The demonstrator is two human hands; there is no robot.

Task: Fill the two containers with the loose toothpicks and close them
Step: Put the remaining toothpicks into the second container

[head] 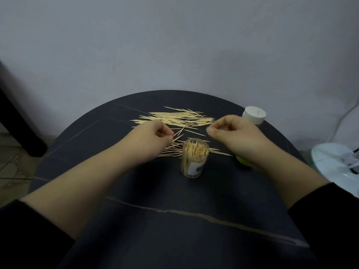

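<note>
With toothpicks [180, 118] strewn just behind the nearly full jar [194, 160], the left hand [155, 136] pinches some while the right hand [233, 133] curls, contents untellable, so they are best aligned parallel before being slid in.

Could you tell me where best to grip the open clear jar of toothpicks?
Grip the wall of the clear jar, coming from the side; it stands upright, lidless, with toothpick tips at its mouth, so avoid the top.

Left hand [155, 137] and right hand [236, 133] bare, forearms bare. Black left sleeve [29, 237] and right sleeve [328, 210], plain dark fabric, ending near elbows.
</note>
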